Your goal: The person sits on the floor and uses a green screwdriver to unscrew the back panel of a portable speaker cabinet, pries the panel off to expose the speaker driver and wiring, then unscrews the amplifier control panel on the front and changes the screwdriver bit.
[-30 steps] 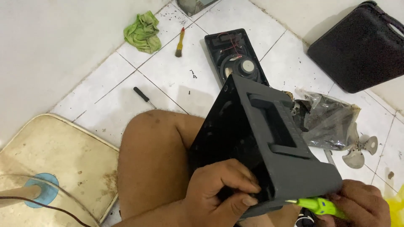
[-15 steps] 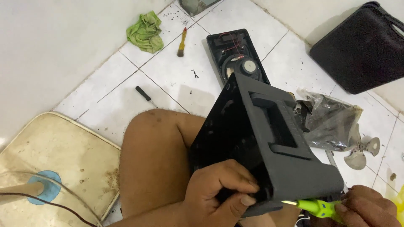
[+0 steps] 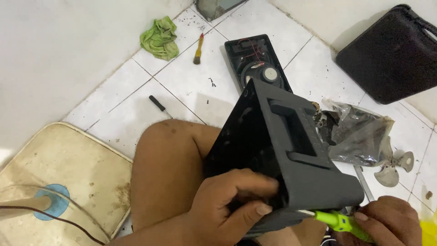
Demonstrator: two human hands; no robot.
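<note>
A black plastic speaker housing [image 3: 282, 150] rests tilted over my bent knee, its recessed handle facing up. My left hand [image 3: 232, 205] grips its near lower corner, fingers curled around the edge. My right hand [image 3: 391, 221], at the bottom right, holds a screwdriver with a bright green handle [image 3: 339, 221]; its tip points left against the housing's lower near edge.
On the white tiled floor lie a black front panel with a round speaker [image 3: 255, 64], a green rag [image 3: 159, 38], a small brush [image 3: 198, 48], a black screwdriver [image 3: 159, 105], a crumpled plastic bag [image 3: 359, 136], a grey fan blade [image 3: 393, 168] and a black case [image 3: 391, 54]. A worn cushion [image 3: 68, 168] is at left.
My right hand has shifted slightly right and lower with the green screwdriver. The housing and my left hand stay about where they were.
</note>
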